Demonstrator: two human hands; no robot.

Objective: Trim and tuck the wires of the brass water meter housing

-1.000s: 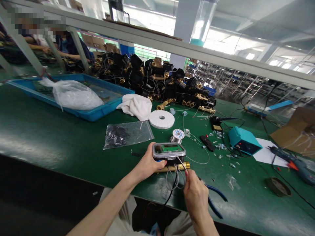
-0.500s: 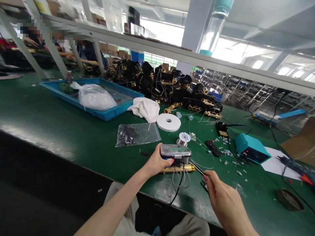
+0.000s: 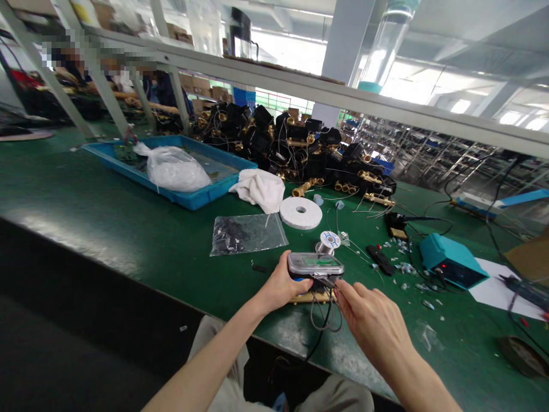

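Clear-lidded black electronic meter housing (image 3: pixel 315 264) sits over a brass pipe (image 3: pixel 311 297) at the green bench (image 3: pixel 240 286) edge, left hand (image 3: pixel 281 284) wrapped firmly around its side, right hand (image 3: pixel 369 312) seemingly pinching a slim dark tool (image 3: pixel 326 281) against its front.

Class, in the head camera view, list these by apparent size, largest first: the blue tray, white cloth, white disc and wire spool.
1. Blue plastic tray
2. White cloth and white disc: they look about alike, so I won't rank them
3. Wire spool, smallest
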